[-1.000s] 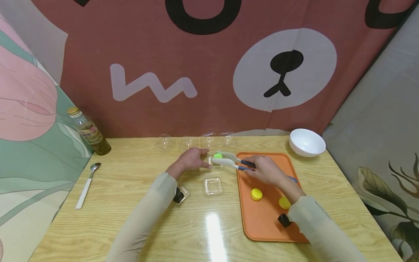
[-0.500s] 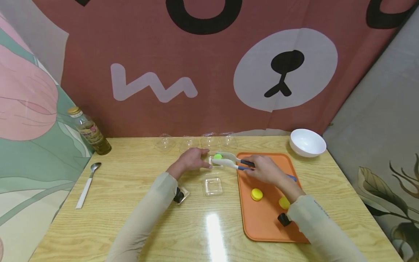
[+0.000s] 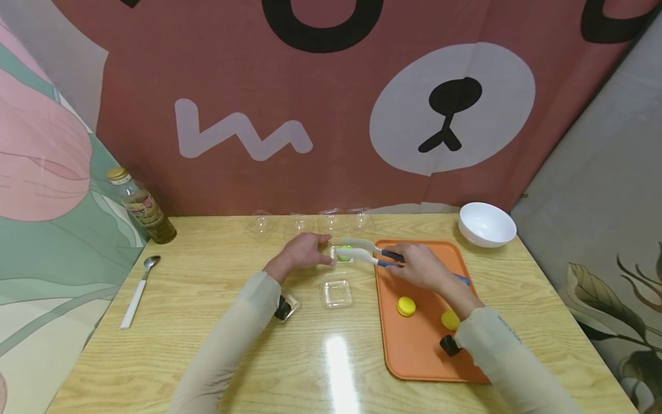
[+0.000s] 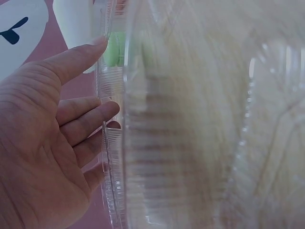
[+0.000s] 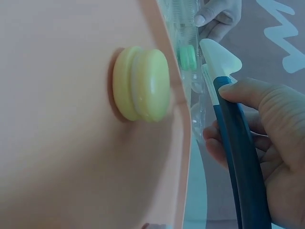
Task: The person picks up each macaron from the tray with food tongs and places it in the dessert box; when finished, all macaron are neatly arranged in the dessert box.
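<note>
My right hand (image 3: 421,267) grips tongs (image 3: 365,256) with pale heads and dark handles. Their heads reach over a small clear plastic box (image 3: 341,263), apart around a green macaron (image 5: 187,57). The macaron sits low in the box, standing clear of the tong heads in the right wrist view. At the box's left side is my left hand (image 3: 302,251), thumb and fingers spread, the thumb tip touching the clear rim in the left wrist view. A yellow macaron (image 3: 405,306) lies on the orange tray (image 3: 414,359) below my right hand, and another yellow macaron (image 3: 450,319) is partly behind my wrist.
A second clear box (image 3: 337,293) stands nearer me, and another clear box (image 3: 292,307) is half under my left sleeve. Several clear domed lids (image 3: 331,220) line the back edge. A white bowl (image 3: 486,225), an oil bottle (image 3: 147,213) and a spoon (image 3: 137,296) stand around.
The green macaron has moved down from between the tong heads into the clear box, and the heads have spread apart. My left hand has stayed in place.
</note>
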Motion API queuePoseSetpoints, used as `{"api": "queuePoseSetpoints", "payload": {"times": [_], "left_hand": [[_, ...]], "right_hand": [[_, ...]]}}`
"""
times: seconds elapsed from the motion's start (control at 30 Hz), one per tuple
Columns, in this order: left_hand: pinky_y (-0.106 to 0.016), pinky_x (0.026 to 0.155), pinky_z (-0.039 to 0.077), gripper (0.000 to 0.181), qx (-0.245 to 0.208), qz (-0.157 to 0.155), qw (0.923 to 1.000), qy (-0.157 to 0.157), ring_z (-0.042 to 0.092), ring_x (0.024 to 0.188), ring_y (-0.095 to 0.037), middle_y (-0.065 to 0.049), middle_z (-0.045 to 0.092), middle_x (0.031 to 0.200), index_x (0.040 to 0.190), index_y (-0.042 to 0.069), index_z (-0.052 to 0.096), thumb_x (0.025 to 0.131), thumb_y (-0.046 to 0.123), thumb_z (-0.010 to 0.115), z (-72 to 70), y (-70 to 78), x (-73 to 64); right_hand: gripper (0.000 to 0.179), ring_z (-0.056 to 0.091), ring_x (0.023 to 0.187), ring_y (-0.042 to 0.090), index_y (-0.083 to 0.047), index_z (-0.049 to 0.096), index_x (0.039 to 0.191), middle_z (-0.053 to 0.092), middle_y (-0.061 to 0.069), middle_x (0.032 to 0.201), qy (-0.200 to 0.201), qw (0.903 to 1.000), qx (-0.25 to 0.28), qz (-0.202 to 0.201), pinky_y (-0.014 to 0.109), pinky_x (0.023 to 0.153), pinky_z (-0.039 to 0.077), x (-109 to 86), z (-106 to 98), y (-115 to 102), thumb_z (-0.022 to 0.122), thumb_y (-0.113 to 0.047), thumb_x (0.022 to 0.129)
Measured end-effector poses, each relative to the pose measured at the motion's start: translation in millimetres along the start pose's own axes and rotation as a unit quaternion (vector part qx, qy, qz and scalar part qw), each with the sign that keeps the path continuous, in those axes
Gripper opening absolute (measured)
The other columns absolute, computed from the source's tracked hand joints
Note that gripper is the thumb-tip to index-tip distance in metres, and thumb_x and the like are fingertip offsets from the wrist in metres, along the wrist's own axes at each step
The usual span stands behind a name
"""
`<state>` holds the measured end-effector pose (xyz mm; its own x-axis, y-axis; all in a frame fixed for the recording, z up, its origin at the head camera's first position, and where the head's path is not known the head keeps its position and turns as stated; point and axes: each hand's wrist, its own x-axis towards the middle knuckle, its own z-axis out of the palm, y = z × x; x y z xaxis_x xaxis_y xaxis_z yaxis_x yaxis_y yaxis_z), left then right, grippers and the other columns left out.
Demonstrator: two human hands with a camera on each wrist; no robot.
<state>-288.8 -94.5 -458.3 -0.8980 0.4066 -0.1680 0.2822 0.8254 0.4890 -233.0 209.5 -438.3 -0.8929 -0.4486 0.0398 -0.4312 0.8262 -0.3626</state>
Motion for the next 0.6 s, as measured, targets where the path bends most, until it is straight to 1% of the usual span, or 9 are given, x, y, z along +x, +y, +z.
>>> {"api": "queuePoseSetpoints", "payload": {"times": [0.07, 0.17, 0.27, 0.33, 0.43, 0.57, 0.6], "left_hand": [[-0.048, 0.115, 0.043, 0.082, -0.001, 0.001, 1.0000, 0.000, 0.051, 0.139, -0.032, -0.011, 0.055, 0.151, 0.152, 0.018, 0.049, 0.083, 0.048, 0.081, -0.2, 0.2, -0.3], [-0.048, 0.114, 0.044, 0.082, 0.001, 0.001, 1.0000, -0.001, 0.052, 0.138, -0.032, -0.011, 0.055, 0.150, 0.152, 0.018, 0.049, 0.083, 0.048, 0.081, -0.4, 0.2, -1.1], [-0.048, 0.114, 0.045, 0.081, 0.001, 0.000, 1.0000, 0.000, 0.051, 0.139, -0.032, -0.011, 0.055, 0.151, 0.152, 0.018, 0.049, 0.083, 0.048, 0.080, -0.5, 0.1, -1.4], [-0.048, 0.114, 0.045, 0.081, 0.002, 0.000, 1.0000, 0.002, 0.051, 0.140, -0.032, -0.011, 0.054, 0.151, 0.152, 0.018, 0.049, 0.084, 0.049, 0.080, -0.8, 0.0, -1.3], [-0.048, 0.114, 0.044, 0.081, 0.001, 0.000, 1.0000, 0.004, 0.050, 0.140, -0.031, -0.011, 0.054, 0.152, 0.152, 0.018, 0.049, 0.083, 0.049, 0.080, -1.4, 0.5, -1.5], [-0.048, 0.114, 0.044, 0.082, 0.000, 0.002, 1.0000, 0.003, 0.052, 0.138, -0.032, -0.011, 0.056, 0.150, 0.152, 0.018, 0.048, 0.083, 0.047, 0.081, -1.1, 1.3, -2.6], [-0.048, 0.114, 0.044, 0.082, -0.001, 0.002, 1.0000, 0.002, 0.052, 0.138, -0.032, -0.011, 0.056, 0.150, 0.152, 0.018, 0.048, 0.083, 0.047, 0.081, -0.8, 1.4, -2.9]], "right_hand": [[0.044, 0.062, 0.083, 0.015, -0.008, 0.068, 0.131, 0.073, 0.008, 0.112, 0.006, 0.9999, 0.008, -0.001, 0.034, 0.073, 0.053, -0.9, -1, 2, 0.076, -0.023, 0.091], [0.042, 0.057, 0.073, 0.013, -0.010, 0.069, 0.131, 0.074, 0.003, 0.105, 0.008, 0.9996, 0.024, 0.012, 0.030, 0.065, 0.048, -3.0, -4, 4, 0.075, -0.023, 0.092], [0.042, 0.054, 0.069, 0.013, -0.011, 0.068, 0.132, 0.074, 0.003, 0.103, 0.013, 0.9993, 0.027, 0.022, 0.028, 0.061, 0.043, -5.7, -7, 7, 0.075, -0.023, 0.092], [0.044, 0.054, 0.071, 0.015, -0.011, 0.068, 0.132, 0.074, 0.005, 0.106, 0.021, 0.9992, 0.021, 0.027, 0.029, 0.062, 0.043, -8.4, -9, 10, 0.075, -0.023, 0.091], [0.043, 0.057, 0.078, 0.016, -0.011, 0.068, 0.132, 0.074, 0.008, 0.113, 0.035, 0.9991, 0.008, 0.021, 0.029, 0.066, 0.045, -13.9, -12, 16, 0.076, -0.022, 0.091], [0.041, 0.061, 0.080, 0.015, -0.011, 0.070, 0.130, 0.075, 0.009, 0.113, 0.053, 0.9985, 0.001, 0.014, 0.029, 0.067, 0.047, -25.4, -15, 25, 0.077, -0.021, 0.090], [0.041, 0.060, 0.078, 0.015, -0.011, 0.070, 0.130, 0.075, 0.010, 0.113, 0.057, 0.9982, 0.001, 0.016, 0.029, 0.065, 0.047, -29.2, -17, 27, 0.077, -0.021, 0.090]]}}
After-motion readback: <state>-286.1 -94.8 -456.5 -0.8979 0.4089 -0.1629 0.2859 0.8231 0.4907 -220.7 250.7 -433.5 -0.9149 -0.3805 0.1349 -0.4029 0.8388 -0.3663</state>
